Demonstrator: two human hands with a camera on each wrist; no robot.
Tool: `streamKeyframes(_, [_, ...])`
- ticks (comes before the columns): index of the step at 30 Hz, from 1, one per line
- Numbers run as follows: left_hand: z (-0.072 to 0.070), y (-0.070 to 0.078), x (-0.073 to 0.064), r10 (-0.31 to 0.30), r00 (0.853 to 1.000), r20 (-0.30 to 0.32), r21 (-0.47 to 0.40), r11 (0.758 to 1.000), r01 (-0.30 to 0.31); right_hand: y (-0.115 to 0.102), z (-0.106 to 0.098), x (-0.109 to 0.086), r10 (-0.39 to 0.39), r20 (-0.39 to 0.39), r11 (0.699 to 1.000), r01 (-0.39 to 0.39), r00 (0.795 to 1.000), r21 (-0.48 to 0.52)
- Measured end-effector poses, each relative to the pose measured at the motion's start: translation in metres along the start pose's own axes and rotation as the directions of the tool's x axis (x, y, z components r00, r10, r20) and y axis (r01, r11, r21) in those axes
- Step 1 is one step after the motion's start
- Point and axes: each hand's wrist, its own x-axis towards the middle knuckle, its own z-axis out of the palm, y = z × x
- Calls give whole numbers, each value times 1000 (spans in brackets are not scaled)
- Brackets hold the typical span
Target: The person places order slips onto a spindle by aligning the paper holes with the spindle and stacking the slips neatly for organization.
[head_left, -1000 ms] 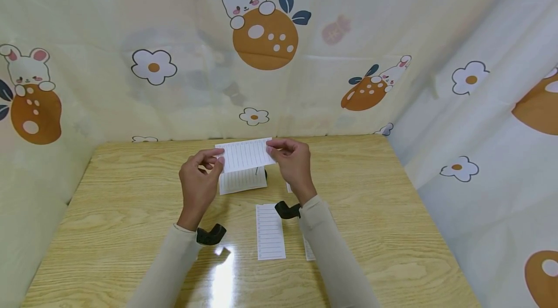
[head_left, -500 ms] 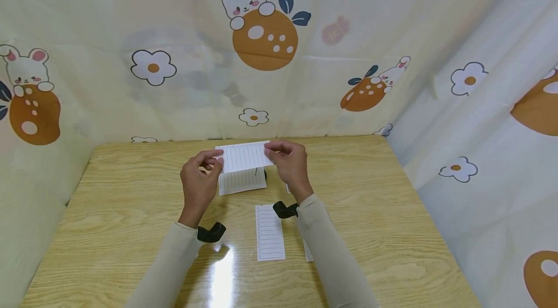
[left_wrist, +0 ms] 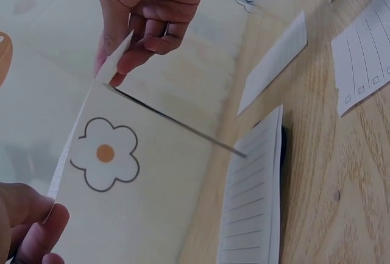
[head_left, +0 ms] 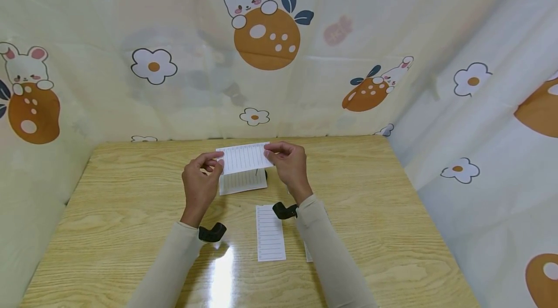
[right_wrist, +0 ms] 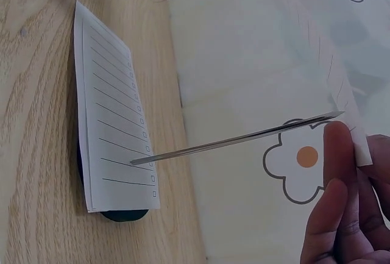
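Note:
A white lined checklist sheet (head_left: 244,159) is stretched between my two hands over the table. My left hand (head_left: 200,187) pinches its left end between thumb and fingers; my right hand (head_left: 291,165) pinches the right end. Below it stands a bill spike, its thin metal needle (right_wrist: 237,144) rising from a dark base (right_wrist: 125,215). Lined sheets (right_wrist: 116,130) lie pierced on the needle, down at the base. The needle's tip is close to the held sheet near my right fingers; I cannot tell whether they touch.
Another checklist sheet (head_left: 270,233) lies on the wooden table (head_left: 109,230). One more sheet (head_left: 308,252) is mostly hidden under the right sleeve. Further loose sheets (left_wrist: 274,63) show in the left wrist view. A printed curtain (head_left: 187,100) hangs behind the table.
The held sheet has come down slightly, and its right end has shifted a little left with my right hand. Both hands keep their pinch.

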Motion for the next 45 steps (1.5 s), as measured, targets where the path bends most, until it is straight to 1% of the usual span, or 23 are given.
streamKeyframes(8, [1,-3,1,-13,1000,-3,-1,1000,13,5,1,0,-17,-2,1000,17,1000,-5])
streamKeyframes(13, [3,-6,2,-30,1000,7,8,1000,30,6,2,0,-19,-5,1000,19,1000,2])
streamKeyframes(16, [4,-8,1,-37,999,10,16,999,37,7,2,0,-8,-5,1000,8,1000,-7])
streamKeyframes(23, [5,-14,-1,-45,999,15,27,999,44,17,3,-3,46,6,999,-46,999,-24])
streamKeyframes(33, [5,-22,-1,-55,998,24,41,998,54,24,6,-2,49,15,998,-49,999,-36])
streamKeyframes(39, [7,-27,-1,-70,997,27,57,996,68,31,7,-1,30,20,999,-29,999,-27])
streamKeyframes(45, [9,-30,-2,-94,995,31,75,993,91,38,8,0,45,29,998,-43,999,-47])
